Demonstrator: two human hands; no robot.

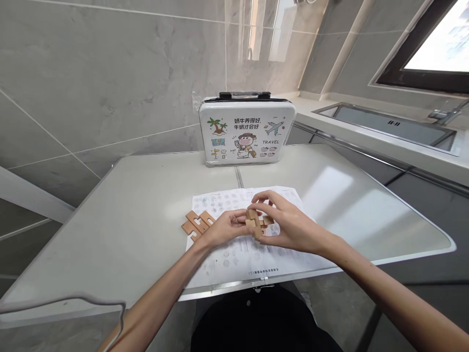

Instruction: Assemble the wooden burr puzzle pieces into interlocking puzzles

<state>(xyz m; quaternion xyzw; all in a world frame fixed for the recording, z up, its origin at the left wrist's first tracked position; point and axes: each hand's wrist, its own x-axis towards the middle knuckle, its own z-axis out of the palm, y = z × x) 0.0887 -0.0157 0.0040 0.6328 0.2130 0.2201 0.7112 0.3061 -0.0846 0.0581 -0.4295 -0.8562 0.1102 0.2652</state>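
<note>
A wooden interlocking puzzle (256, 225), made of notched light-brown blocks fitted crosswise, is held between both hands above a printed paper sheet (220, 271). From the left side, my left hand (227, 227) pinches it with thumb and fingers. My right hand (282, 220) grips its other side, the thumb below and the fingers curved over the top. Several flat, notched wooden pieces (196, 225) lie at the left edge of the sheet, partly behind my left hand. Rows of small line drawings cover the paper.
The sheet rests on a white folding table (120, 215) with a centre seam. A white cartoon-printed case (249, 132) with a black handle stands at the back. A sink (388, 127) is in the counter at right. A grey cable (73, 298) crosses the lower left.
</note>
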